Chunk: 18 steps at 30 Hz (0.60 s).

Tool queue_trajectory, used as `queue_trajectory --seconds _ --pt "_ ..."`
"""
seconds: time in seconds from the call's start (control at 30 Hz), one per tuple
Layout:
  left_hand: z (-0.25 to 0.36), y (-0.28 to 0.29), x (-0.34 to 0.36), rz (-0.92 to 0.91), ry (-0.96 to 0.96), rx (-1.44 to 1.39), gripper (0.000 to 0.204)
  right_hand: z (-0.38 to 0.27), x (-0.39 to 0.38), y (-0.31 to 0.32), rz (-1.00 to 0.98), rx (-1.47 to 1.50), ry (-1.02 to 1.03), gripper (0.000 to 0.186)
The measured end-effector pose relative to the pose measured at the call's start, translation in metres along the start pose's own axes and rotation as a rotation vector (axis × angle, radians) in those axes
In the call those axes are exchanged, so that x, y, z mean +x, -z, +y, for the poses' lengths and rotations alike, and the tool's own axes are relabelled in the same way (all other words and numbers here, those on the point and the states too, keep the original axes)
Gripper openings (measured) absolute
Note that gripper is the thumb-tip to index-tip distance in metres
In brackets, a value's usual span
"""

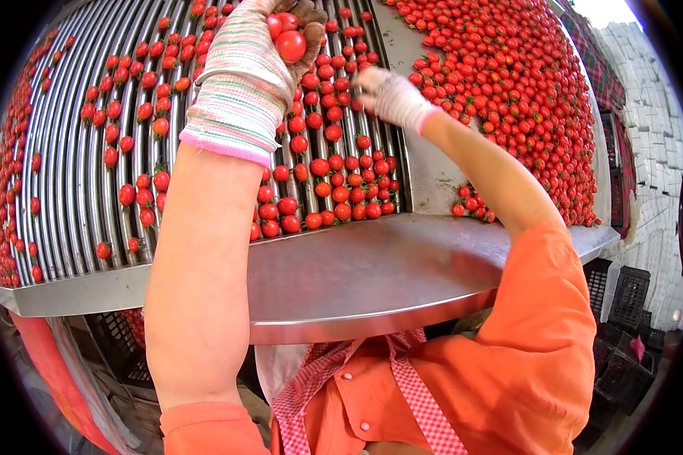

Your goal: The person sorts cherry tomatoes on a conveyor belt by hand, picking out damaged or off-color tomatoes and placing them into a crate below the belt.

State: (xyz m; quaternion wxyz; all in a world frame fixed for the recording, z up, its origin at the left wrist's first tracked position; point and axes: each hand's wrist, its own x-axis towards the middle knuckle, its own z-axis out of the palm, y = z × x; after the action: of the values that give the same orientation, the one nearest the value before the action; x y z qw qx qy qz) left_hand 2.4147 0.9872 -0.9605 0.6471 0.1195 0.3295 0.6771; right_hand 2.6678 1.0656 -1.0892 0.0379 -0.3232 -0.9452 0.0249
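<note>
My left hand (252,36), in a striped knit glove with brown-stained fingers, is raised over the rollers at the top of the view. It is closed around several cherry tomatoes (291,47), red and shiny. To its right, my right hand (393,95) wears a similar pale glove. Its slightly blurred fingers are apart, reaching left over the edge of the roller bed with nothing visible in them. Loose cherry tomatoes (333,133) lie in the grooves of the metal roller conveyor (68,189), just left of that hand.
A large heap of cherry tomatoes (508,98) covers the metal surface to the right. A steel ledge (357,280) runs between my body and the rollers. Black plastic crates (630,296) stand at the lower right, and another crate (118,341) sits below the ledge at left.
</note>
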Motion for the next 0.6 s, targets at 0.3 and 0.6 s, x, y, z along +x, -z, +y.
queue_trajectory --seconds 0.3,0.6 --pt "-0.012 -0.009 0.002 -0.015 0.010 -0.046 0.023 -0.090 -0.089 0.002 -0.422 0.004 -0.002 0.041" --pt "-0.016 -0.002 0.013 -0.013 0.042 -0.090 0.022 -0.102 -0.081 0.014 -0.504 0.125 -0.100 0.066"
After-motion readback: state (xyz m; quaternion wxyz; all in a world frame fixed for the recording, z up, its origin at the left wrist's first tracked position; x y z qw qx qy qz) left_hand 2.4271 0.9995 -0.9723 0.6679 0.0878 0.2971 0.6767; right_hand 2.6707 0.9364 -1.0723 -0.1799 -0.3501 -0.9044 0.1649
